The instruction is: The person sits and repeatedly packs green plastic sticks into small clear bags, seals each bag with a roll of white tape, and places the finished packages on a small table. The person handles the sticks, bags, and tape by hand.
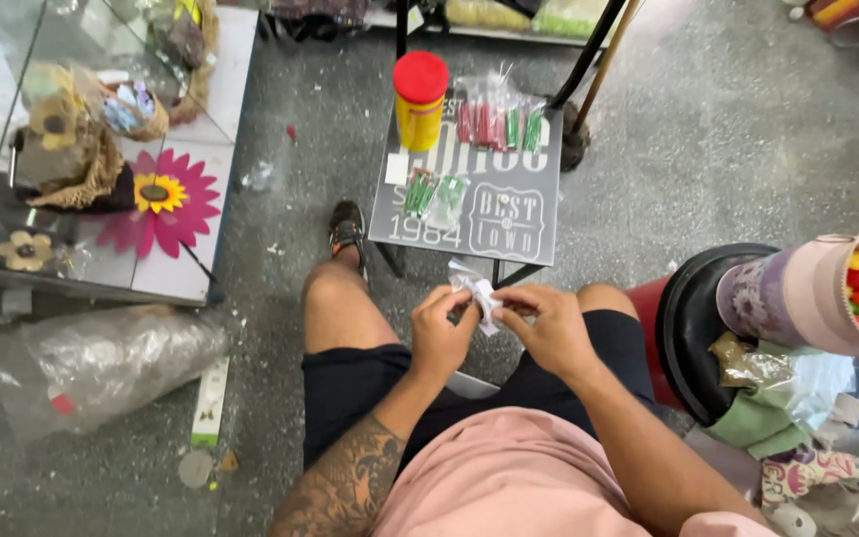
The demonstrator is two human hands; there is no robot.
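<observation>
Clearly, both hands pinch one small clear packet (476, 294): left hand (441, 331) fingers closed on one edge, right hand (547, 325) on the other; best kept taut above the table (539, 224).

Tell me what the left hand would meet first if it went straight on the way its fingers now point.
The left hand points up-right at the small clear plastic bag it already pinches with the right hand. Beyond that lies the near edge of the grey printed table, though depth is unclear.
</observation>
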